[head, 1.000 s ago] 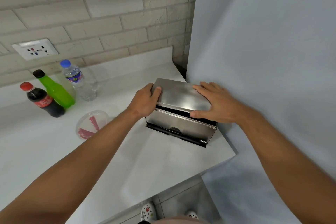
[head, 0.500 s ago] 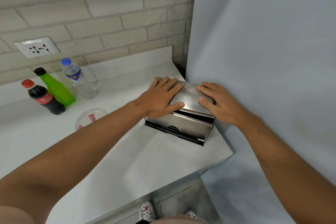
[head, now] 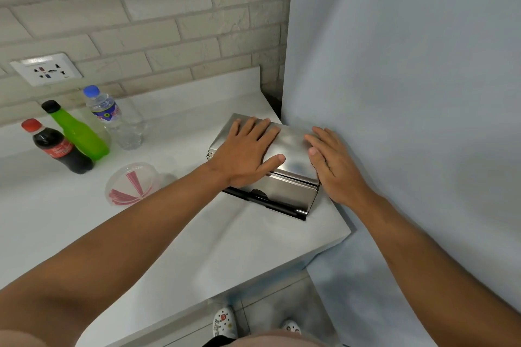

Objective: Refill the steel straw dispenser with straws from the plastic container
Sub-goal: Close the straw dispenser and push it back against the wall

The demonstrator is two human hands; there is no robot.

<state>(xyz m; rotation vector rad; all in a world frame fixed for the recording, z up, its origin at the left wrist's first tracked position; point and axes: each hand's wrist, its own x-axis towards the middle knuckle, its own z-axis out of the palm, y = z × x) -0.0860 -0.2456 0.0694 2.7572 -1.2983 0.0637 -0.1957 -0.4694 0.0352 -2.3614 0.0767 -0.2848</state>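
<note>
The steel straw dispenser [head: 293, 149] stands at the right end of the white counter, close to the grey wall. Its lid lies down flat. My left hand [head: 245, 152] rests palm down on the left half of the lid, fingers spread. My right hand [head: 332, 163] lies flat on the lid's right edge, fingers extended. Neither hand grips anything. To the left on the counter stands the clear plastic container [head: 132, 184] with several red straws in it.
Three bottles stand at the back left: a cola bottle [head: 57, 146], a green bottle [head: 77, 132] and a water bottle [head: 112, 117]. A wall socket [head: 46, 69] sits above them. The counter edge [head: 324, 245] drops off just right of the dispenser.
The dispenser lid, slightly ajar a second ago, now lies down. My left hand slid from the lid's left edge onto its top; my right hand shifted to the right edge.
</note>
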